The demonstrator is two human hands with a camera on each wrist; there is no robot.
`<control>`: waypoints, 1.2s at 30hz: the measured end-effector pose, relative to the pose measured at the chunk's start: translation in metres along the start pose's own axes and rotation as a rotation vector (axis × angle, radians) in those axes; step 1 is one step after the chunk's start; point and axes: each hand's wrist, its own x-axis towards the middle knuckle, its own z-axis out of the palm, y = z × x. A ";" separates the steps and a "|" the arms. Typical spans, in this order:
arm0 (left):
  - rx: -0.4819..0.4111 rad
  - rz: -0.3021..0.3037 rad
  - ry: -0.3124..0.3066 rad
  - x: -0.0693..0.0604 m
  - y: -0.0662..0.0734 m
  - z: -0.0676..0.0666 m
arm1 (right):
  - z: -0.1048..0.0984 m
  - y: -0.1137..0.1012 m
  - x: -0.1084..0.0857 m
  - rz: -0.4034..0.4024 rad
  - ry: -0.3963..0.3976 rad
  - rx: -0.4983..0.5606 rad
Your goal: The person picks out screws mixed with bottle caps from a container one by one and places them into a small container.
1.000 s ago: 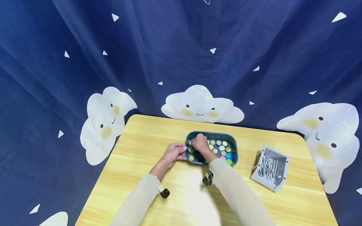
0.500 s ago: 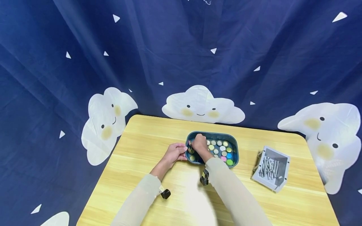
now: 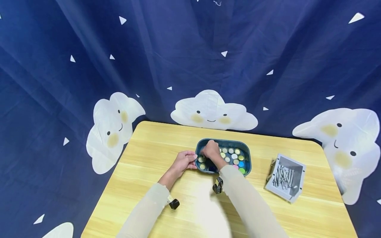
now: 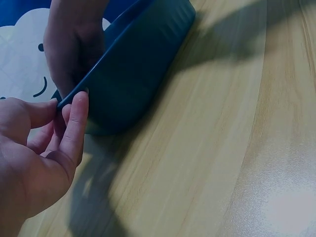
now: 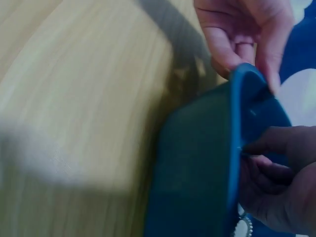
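Observation:
My left hand (image 3: 183,161) pinches the left end of a dark teal plastic tub (image 4: 123,84), thumb over the rim and fingers on the outer wall. Inside the tub, my right hand (image 3: 210,149) reaches down at the left part with bent fingers and thumb. In the right wrist view its fingertips are partly behind the tub wall, so a held thing cannot be made out. Bottle caps (image 3: 234,156) lie in the tub, mostly pale gold, with pink, blue and green ones at the right. Near the left end lie two more gold caps (image 3: 201,159). A crimped cap (image 5: 242,228) shows below the right hand.
A grey bin (image 3: 294,165) with several metal bolts (image 3: 282,177) stands to the right on the wooden table (image 3: 143,158). Behind the table hangs a dark blue curtain (image 3: 190,59) with white clouds. Each wrist carries a small black camera (image 3: 174,204).
My right hand has shifted slightly within the left part of the tub. A gold cap near its fingers now lies flatter and in plainer view. The left hand keeps its grip.

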 end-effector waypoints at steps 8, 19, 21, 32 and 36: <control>0.016 -0.010 0.007 -0.001 0.003 0.002 | -0.029 0.012 -0.011 -0.032 -0.060 0.174; 0.035 -0.012 0.020 -0.001 0.003 0.003 | -0.086 0.046 -0.037 -0.136 -0.015 0.228; 0.038 -0.010 0.022 -0.002 0.004 0.003 | -0.100 0.055 -0.044 -0.170 0.008 0.243; 0.043 0.000 0.034 -0.004 0.003 0.003 | -0.177 0.124 -0.085 -0.195 0.141 0.278; 0.043 0.004 0.026 -0.002 0.003 0.002 | -0.197 0.151 -0.095 -0.177 0.208 0.189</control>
